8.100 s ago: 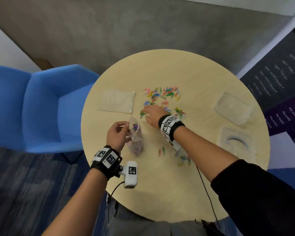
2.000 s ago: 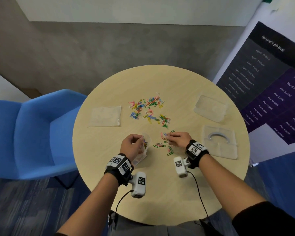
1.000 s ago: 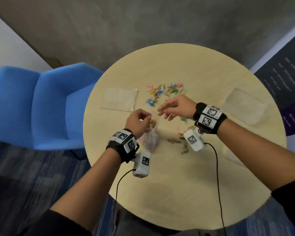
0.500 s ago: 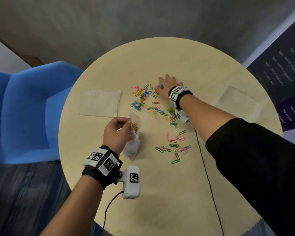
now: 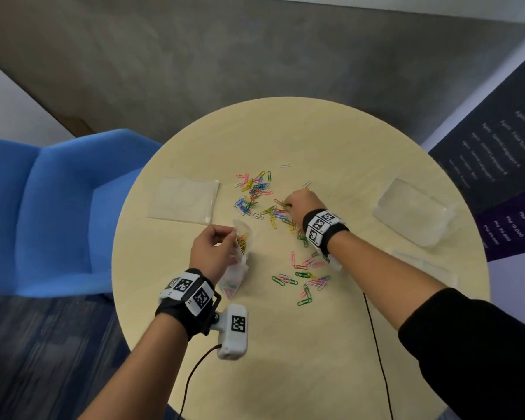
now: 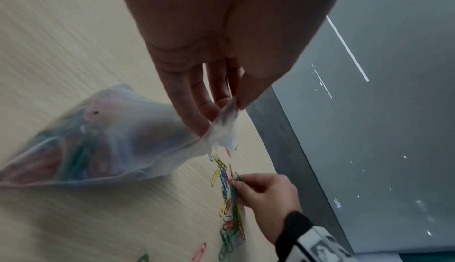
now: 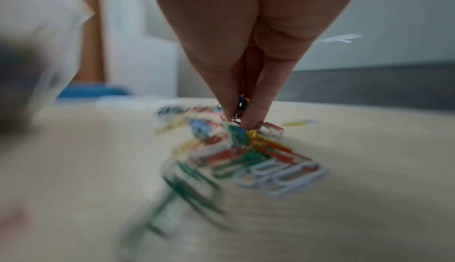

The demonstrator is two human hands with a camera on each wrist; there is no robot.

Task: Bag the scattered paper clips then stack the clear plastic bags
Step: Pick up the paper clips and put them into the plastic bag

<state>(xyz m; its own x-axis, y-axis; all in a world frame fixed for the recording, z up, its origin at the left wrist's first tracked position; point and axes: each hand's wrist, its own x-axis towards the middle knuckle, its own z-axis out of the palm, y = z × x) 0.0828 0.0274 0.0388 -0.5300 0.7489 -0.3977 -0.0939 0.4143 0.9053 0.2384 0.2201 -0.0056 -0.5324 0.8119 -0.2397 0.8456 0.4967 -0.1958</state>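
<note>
Right hand (image 5: 300, 201) pinching paper clips (image 5: 256, 192) at the pile's far-right edge on the desk (image 5: 285, 344); left hand (image 5: 211, 253) pinching the clear bag (image 6: 118, 141) mouth open. Bag mouth just left of and nearer than the pile, long axis running toward the body; likely a short carry leftward for the right hand.

office | round table (image 5: 285, 344) | blue chair (image 5: 58, 213) | printed wall poster (image 5: 497, 165)

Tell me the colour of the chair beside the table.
The chair is blue; the head view shows it best.
</note>
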